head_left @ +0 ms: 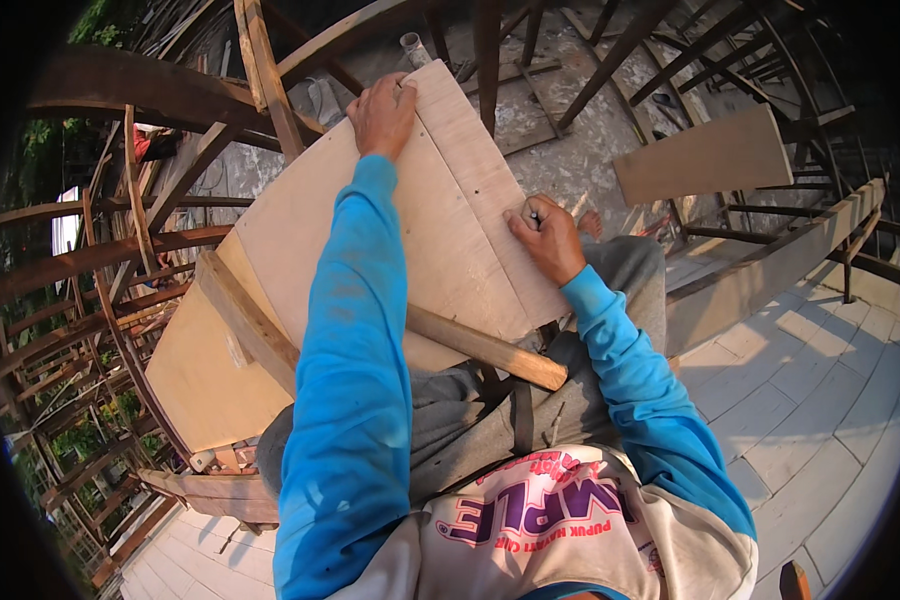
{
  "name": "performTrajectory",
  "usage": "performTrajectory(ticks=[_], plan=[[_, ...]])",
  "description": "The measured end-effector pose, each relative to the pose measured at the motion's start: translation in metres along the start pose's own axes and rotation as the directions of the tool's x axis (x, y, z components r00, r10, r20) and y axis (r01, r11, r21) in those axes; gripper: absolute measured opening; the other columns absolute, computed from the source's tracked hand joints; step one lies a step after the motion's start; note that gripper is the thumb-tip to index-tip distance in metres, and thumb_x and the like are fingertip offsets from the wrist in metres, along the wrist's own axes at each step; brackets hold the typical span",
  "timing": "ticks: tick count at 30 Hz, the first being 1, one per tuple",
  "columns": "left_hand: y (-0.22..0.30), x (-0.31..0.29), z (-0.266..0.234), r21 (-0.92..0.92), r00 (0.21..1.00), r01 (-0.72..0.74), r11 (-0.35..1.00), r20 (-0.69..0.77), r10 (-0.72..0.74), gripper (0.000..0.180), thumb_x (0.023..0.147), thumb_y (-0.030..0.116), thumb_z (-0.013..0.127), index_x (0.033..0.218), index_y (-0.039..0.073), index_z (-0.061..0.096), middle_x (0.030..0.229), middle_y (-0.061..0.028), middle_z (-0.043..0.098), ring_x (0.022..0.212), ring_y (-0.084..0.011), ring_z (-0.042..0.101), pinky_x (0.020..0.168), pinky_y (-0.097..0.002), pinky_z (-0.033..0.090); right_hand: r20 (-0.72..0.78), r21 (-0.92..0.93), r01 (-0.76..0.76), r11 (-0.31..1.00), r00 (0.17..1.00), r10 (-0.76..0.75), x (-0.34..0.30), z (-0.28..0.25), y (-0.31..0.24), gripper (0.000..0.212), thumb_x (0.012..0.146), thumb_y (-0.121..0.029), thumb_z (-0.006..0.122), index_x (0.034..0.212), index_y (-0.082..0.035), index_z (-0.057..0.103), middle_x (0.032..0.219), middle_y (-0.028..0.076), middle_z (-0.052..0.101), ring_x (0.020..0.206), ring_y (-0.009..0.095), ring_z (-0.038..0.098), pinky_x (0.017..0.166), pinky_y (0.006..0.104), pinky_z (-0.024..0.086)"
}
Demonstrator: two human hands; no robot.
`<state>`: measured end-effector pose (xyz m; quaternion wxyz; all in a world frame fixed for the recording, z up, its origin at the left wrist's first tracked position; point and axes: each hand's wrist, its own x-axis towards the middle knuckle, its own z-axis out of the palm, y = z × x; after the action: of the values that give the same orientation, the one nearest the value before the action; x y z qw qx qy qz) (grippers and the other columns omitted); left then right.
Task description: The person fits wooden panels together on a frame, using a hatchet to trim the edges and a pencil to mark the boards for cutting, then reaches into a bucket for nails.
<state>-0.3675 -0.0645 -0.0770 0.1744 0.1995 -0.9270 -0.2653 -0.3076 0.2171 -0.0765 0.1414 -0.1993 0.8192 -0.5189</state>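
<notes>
A pale plywood panel (pixel 360 220) lies in front of me, its far right corner raised toward the top of the view. A straight dark line or seam runs along its right side, marking off a narrow strip (pixel 480 185). My left hand (pixel 385 115) is closed over the panel's far edge, fingers bent around it. At the right edge my right hand (pixel 550 238) is curled, thumb and forefinger together; whatever they hold is hidden. A wooden bar (pixel 490 347) with a blunt end sticks out near my lap, partly behind my left forearm.
Yellower plywood (pixel 205 370) and a timber batten (pixel 250 315) lie at the left. Curved dark wooden beams (pixel 160 90) surround me. A loose board (pixel 705 155) rests at the far right. Pale planking (pixel 810 400) spreads at the right, beside a long plank (pixel 770 265). A bare foot (pixel 590 224) shows beyond my right hand.
</notes>
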Motion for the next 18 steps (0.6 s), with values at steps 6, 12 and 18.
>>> performTrajectory(ticks=[6,12,18], plan=[[-0.007,0.006,-0.003,-0.005,0.999,0.046,0.999,-0.019,-0.046,0.032,0.095,0.033,0.047,0.108,0.011,0.065,0.111,-0.0113,0.065,0.113,-0.0287,0.053,0.105,-0.0429,0.027,0.026,0.037,-0.021,0.999,0.999,0.020,0.000,0.003,-0.005,0.033,0.083,-0.018,0.068,0.069,0.002,0.045,0.072,0.016,0.046,0.068,0.032,0.049,0.064,0.0405,0.041],[0.005,0.005,0.003,0.003,1.000,0.026,1.000,-0.002,-0.026,0.030,0.095,0.031,0.046,0.107,0.011,0.065,0.108,-0.0128,0.066,0.109,-0.0304,0.055,0.102,-0.0427,0.030,0.026,0.013,-0.024,1.000,0.999,0.024,-0.001,-0.003,0.000,0.033,0.084,-0.019,0.067,0.071,0.003,0.046,0.074,0.017,0.047,0.068,0.034,0.049,0.064,0.0414,0.041],[-0.002,0.006,0.006,0.095,0.997,0.063,0.993,-0.056,-0.058,0.030,0.096,0.030,0.045,0.105,0.009,0.065,0.105,-0.0157,0.067,0.104,-0.0330,0.058,0.100,-0.0430,0.032,0.033,0.063,-0.046,0.997,0.998,0.044,-0.001,-0.002,-0.002,0.033,0.084,-0.021,0.067,0.070,0.002,0.047,0.071,0.016,0.049,0.063,0.030,0.047,0.062,0.0398,0.041]])
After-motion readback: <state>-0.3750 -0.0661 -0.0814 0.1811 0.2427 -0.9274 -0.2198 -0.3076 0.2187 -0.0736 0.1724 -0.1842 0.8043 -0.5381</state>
